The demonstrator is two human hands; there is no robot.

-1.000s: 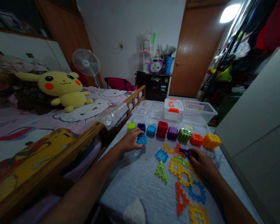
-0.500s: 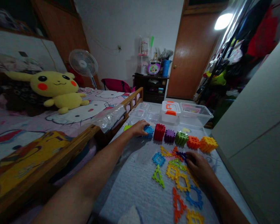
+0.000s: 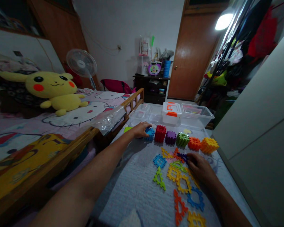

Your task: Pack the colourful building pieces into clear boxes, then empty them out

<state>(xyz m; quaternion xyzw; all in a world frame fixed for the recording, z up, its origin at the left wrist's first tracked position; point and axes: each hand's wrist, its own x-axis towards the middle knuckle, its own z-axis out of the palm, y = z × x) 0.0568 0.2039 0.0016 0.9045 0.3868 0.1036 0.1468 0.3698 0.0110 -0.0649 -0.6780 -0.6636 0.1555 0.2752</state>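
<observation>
Fingers of left hand at partly hidden blue stack

The left arm stretches far forward, left hand curved; the right hand, nearer, seems loosely curled.

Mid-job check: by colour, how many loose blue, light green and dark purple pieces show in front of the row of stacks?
Blue pieces: 2
Light green pieces: 2
Dark purple piece: 1, by the right hand
Total: 5
</observation>
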